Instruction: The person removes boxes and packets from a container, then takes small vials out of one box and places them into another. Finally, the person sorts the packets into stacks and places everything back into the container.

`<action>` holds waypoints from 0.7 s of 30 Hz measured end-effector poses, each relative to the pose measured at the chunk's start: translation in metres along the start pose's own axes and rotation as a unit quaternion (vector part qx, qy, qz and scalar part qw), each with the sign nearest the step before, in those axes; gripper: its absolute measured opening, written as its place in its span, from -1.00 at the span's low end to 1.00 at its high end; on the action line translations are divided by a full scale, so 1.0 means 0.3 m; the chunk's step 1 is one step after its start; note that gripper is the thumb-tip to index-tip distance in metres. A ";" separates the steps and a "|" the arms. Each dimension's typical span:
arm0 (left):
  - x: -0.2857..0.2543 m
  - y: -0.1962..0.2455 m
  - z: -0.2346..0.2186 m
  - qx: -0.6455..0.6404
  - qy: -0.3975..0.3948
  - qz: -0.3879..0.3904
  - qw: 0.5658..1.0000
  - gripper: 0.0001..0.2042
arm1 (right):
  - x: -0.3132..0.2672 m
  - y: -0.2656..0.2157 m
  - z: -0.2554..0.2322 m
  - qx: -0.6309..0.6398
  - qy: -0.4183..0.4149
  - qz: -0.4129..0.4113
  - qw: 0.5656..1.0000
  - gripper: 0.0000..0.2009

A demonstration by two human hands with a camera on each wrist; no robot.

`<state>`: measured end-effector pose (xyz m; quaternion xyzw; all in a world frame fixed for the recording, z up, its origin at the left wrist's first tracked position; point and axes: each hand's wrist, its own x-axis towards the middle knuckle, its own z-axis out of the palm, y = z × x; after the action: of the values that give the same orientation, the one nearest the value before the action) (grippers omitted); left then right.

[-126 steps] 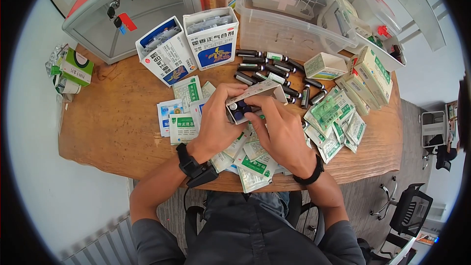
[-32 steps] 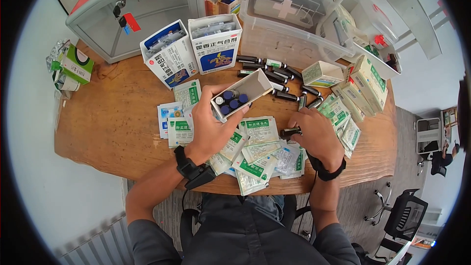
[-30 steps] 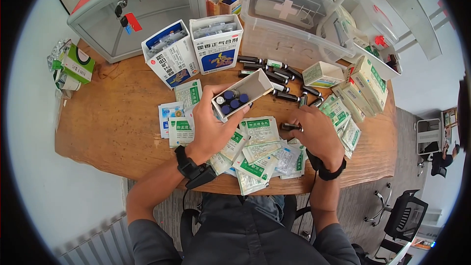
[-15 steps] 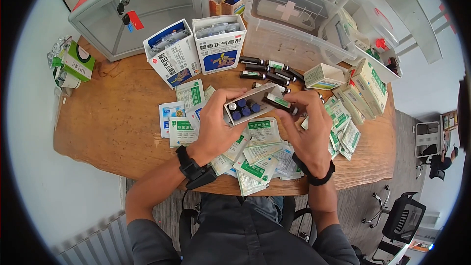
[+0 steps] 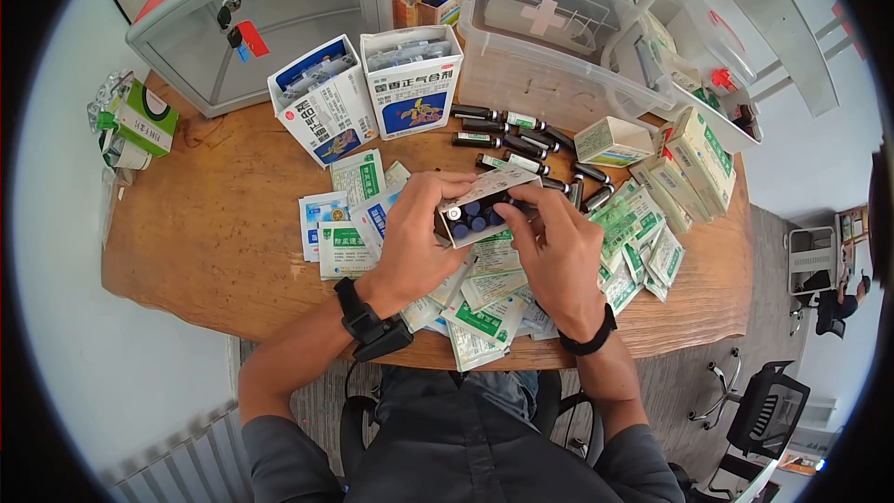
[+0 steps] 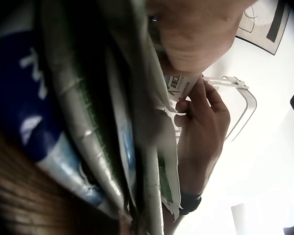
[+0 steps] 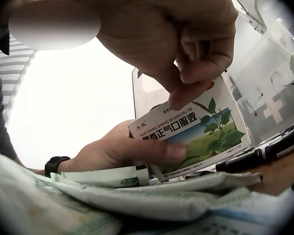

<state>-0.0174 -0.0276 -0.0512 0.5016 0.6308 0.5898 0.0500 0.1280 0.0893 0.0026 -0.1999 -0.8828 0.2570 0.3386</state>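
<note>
My left hand (image 5: 419, 237) grips a small open carton (image 5: 492, 184) from its left side, tilted above the sachets. Its printed face shows plants and "Huo Xiang Zheng Qi Kou Fu Ye" in the right wrist view, with the left thumb across it. Inside stand several brown glass vials (image 5: 473, 216), most with dark blue caps and one pale. My right hand (image 5: 563, 265) has its thumb and fingers at the carton's mouth, pinching a dark vial mostly hidden by the fingers and carton wall. Loose vials (image 5: 477, 140) lie just beyond the hands.
Green-and-white sachets (image 5: 484, 317) spread beneath the hands, with another pile (image 5: 643, 237) to the right. Two larger white cartons (image 5: 414, 98) stand behind. A clear plastic bin (image 5: 559, 84), a glass-fronted cabinet (image 5: 270, 37) and more cartons (image 5: 698, 163) line the back.
My right hand picked up a vial from the right of the table and brought it left into the carton's mouth. The left hand moved the carton slightly right, towards the right hand.
</note>
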 end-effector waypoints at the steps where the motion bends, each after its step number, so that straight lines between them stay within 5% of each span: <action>1: 0.004 0.005 -0.002 0.014 0.000 0.002 1.000 -0.48 | 0.001 0.001 0.000 0.011 -0.011 0.015 1.000 -0.79; 11: 0.003 0.005 -0.001 0.034 0.004 0.012 0.999 -0.52 | -0.006 -0.020 -0.004 0.101 -0.106 0.095 0.985 -0.76; 18: 0.002 -0.004 0.000 0.021 0.010 0.003 1.000 -0.53 | -0.004 -0.018 0.002 0.118 -0.129 0.097 0.980 -0.73; 21: 0.000 -0.006 -0.004 0.001 0.008 -0.034 0.999 -0.53 | -0.003 -0.011 -0.007 0.079 -0.095 0.026 0.992 -0.77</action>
<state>-0.0192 -0.0283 -0.0522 0.4758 0.6482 0.5910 0.0644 0.1295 0.0868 0.0055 -0.1703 -0.8824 0.3521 0.2615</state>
